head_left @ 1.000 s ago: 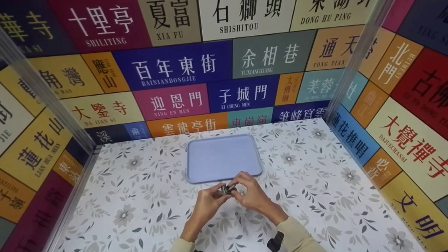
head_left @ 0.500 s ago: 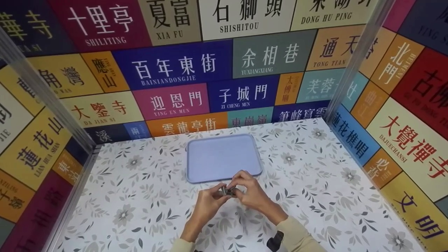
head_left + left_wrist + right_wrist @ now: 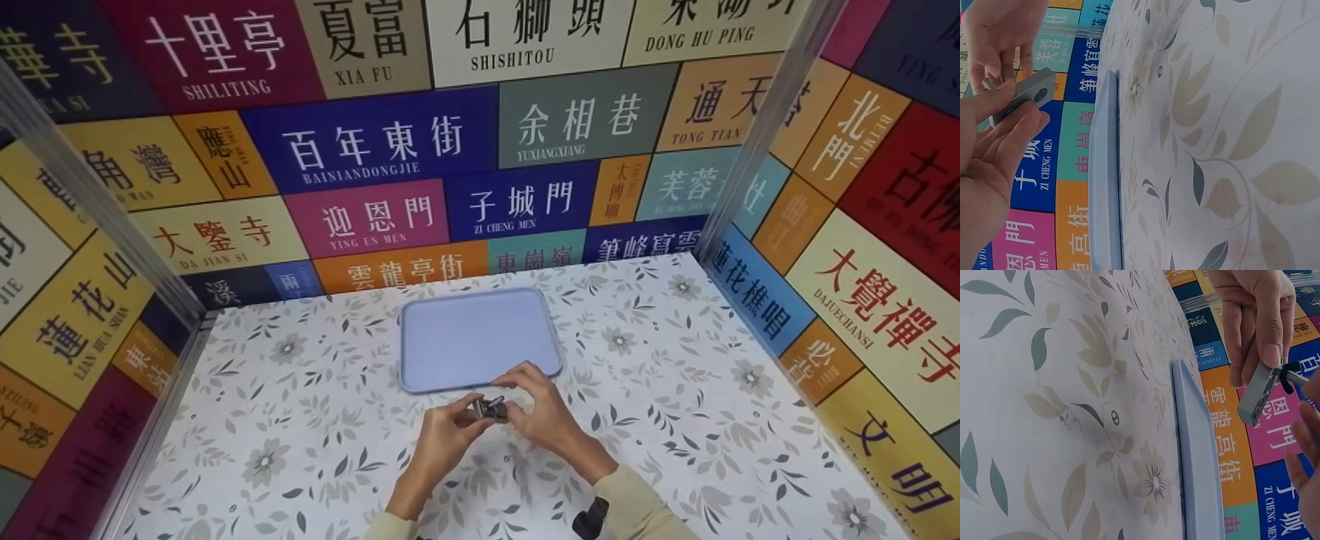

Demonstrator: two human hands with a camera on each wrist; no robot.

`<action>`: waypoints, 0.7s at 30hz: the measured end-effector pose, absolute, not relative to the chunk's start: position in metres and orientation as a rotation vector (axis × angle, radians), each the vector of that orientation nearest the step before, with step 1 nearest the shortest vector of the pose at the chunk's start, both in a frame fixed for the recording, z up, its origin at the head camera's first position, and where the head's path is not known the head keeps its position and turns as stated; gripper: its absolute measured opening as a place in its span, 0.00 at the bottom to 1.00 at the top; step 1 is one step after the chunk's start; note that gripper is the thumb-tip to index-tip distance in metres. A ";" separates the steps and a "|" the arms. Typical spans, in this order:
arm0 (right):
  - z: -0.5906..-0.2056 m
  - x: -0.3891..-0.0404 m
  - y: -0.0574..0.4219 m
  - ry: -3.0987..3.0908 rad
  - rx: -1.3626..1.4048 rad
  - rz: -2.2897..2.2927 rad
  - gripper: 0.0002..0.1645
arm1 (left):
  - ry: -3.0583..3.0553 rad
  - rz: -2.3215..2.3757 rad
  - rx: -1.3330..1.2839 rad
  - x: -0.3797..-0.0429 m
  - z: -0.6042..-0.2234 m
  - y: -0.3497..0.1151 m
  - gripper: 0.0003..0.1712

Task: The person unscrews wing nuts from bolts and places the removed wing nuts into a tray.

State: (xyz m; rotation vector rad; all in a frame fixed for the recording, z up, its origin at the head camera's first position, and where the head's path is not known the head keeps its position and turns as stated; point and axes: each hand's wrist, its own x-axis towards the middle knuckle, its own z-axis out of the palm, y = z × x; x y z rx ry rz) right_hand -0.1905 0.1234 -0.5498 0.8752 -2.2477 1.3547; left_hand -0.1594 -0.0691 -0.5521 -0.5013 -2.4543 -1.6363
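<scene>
My left hand [image 3: 444, 439] pinches a small grey metal block [image 3: 1257, 398] between thumb and fingers, above the table in front of the tray. A hole [image 3: 1041, 94] shows in its face in the left wrist view. From the block sticks out a threaded bolt [image 3: 1298, 378], with a black winged nut [image 3: 1286, 377] around it near the block. Close beside the bolt is my right hand [image 3: 546, 416], its fingers spread and the index finger raised off the metal. Part of the block is hidden behind the left fingers.
A pale blue rectangular tray [image 3: 480, 341] lies just beyond the hands on the table [image 3: 315, 420], which has a leaf-and-flower print. Colourful panels with lettering [image 3: 375, 142] stand behind and at both sides.
The right fingers worked at the bolt half a second ago; now the index finger has lifted away and spread from the thumb. The left hand keeps its hold with hardly any movement.
</scene>
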 end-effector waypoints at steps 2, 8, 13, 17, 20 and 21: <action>-0.549 -0.190 0.124 -2.291 0.803 1.336 0.11 | -2.452 -1.630 -0.492 -0.160 -0.551 -0.069 0.21; -0.552 -0.188 0.122 -2.376 0.729 1.330 0.14 | -2.448 -1.598 -0.485 -0.160 -0.551 -0.070 0.23; -0.553 -0.186 0.120 -2.392 0.740 1.383 0.12 | -2.448 -1.591 -0.496 -0.159 -0.552 -0.070 0.21; -0.552 -0.187 0.119 -2.380 0.750 1.389 0.07 | -2.441 -1.602 -0.513 -0.158 -0.552 -0.070 0.19; -0.553 -0.187 0.119 -2.357 0.777 1.385 0.04 | -2.436 -1.615 -0.530 -0.158 -0.551 -0.069 0.18; -0.553 -0.187 0.119 -2.349 0.788 1.376 0.03 | -2.436 -1.617 -0.528 -0.158 -0.551 -0.069 0.18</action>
